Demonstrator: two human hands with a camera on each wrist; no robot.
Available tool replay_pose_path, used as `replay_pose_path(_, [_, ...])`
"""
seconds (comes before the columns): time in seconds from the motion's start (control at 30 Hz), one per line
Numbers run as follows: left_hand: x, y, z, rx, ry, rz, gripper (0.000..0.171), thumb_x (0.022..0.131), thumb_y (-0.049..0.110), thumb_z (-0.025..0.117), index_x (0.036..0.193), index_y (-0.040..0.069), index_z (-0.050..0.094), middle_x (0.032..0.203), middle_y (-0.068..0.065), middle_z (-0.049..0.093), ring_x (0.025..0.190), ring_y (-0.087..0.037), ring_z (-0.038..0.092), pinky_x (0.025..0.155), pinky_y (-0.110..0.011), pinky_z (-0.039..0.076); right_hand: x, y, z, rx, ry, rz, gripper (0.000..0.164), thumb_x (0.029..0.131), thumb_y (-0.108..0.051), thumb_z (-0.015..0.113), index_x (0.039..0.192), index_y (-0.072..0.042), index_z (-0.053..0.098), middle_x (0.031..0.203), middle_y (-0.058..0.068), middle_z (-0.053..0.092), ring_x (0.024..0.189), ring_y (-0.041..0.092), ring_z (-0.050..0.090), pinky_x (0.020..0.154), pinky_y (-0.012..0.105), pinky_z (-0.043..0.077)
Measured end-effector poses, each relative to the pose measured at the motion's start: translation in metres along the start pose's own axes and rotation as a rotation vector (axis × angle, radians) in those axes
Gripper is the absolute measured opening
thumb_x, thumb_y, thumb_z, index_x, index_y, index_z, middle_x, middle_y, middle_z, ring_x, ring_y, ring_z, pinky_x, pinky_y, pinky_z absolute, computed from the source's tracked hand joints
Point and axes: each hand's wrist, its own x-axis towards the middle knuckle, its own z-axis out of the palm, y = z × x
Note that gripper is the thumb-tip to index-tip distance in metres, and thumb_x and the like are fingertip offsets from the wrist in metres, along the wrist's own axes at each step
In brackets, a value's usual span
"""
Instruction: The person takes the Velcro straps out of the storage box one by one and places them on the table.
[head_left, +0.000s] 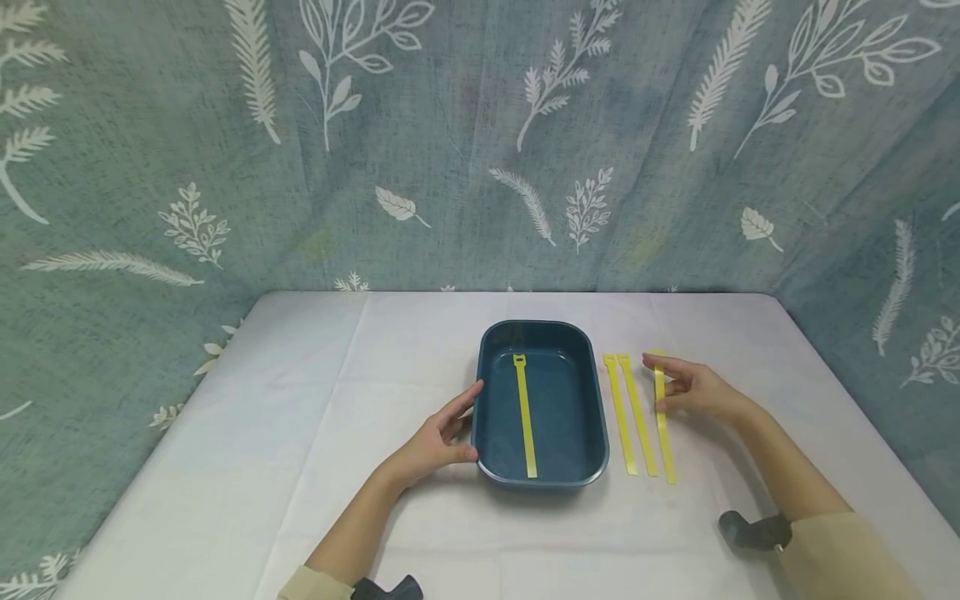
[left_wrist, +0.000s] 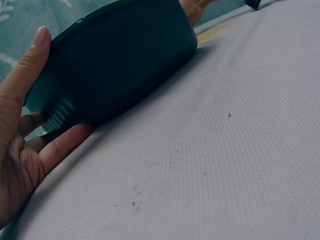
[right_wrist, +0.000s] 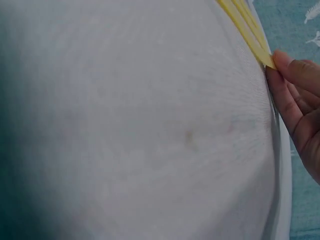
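A dark teal rectangular bin [head_left: 566,408] stands on the table, with one yellow cable tie [head_left: 527,425] lying lengthwise inside. My left hand [head_left: 431,446] rests against the bin's left outer wall, thumb and fingers spread; in the left wrist view the thumb touches near the rim and a finger reaches the base. Right of the bin, two more yellow cable ties lie side by side, a nearer one [head_left: 621,421] and a second one [head_left: 637,421]. Beyond them, my right hand [head_left: 701,390] pinches a further yellow cable tie [head_left: 664,442] between thumb and fingertip near its upper part.
A white cloth [head_left: 225,467] covers the table. Behind and at the sides hangs a blue-green curtain [head_left: 450,150] with white leaf prints. Dark camera mounts sit on the left wrist [head_left: 386,588] and the right wrist [head_left: 753,531].
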Motion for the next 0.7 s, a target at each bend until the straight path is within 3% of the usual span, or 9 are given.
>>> replay_pose_path(0.27, [-0.0002,-0.0016,0.0,0.014,0.009,-0.013,0.096,0.074,0.043,0.078,0.151,0.032,0.022,0.158,-0.007,0.016,0.143,-0.036,0.018,0.115,-0.045,0.021,0.0031,-0.001,0.003,-0.124,0.076,0.058,0.081,0.073,-0.007,0.08,0.143,-0.001,0.038,0.147,0.025,0.035,0.076,0.015,0.056,0.063,0.017,0.047])
replay_pose_path(0.5, [0.0008,-0.0018,-0.0007,0.015,0.01,-0.02,0.093,0.074,0.042,0.078,0.149,0.036,0.024,0.158,-0.006,0.016,0.143,-0.034,0.017,0.115,-0.045,0.021,0.0064,-0.0013,0.0033,-0.153,0.112,0.104,0.082,0.073,-0.009,0.08,0.144,-0.003,0.038,0.142,0.026,0.04,0.079,0.016,0.056,0.064,0.018,0.046])
replay_pose_path(0.7, [0.0011,-0.0002,0.001,0.012,0.014,-0.013,0.096,0.073,0.044,0.078,0.15,0.033,0.023,0.158,-0.007,0.016,0.143,-0.035,0.018,0.115,-0.045,0.021,0.0073,-0.0007,0.0044,-0.16,0.124,0.151,0.077,0.074,-0.009,0.079,0.141,-0.001,0.041,0.1,0.014,0.061,0.077,0.017,0.053,0.062,0.018,0.044])
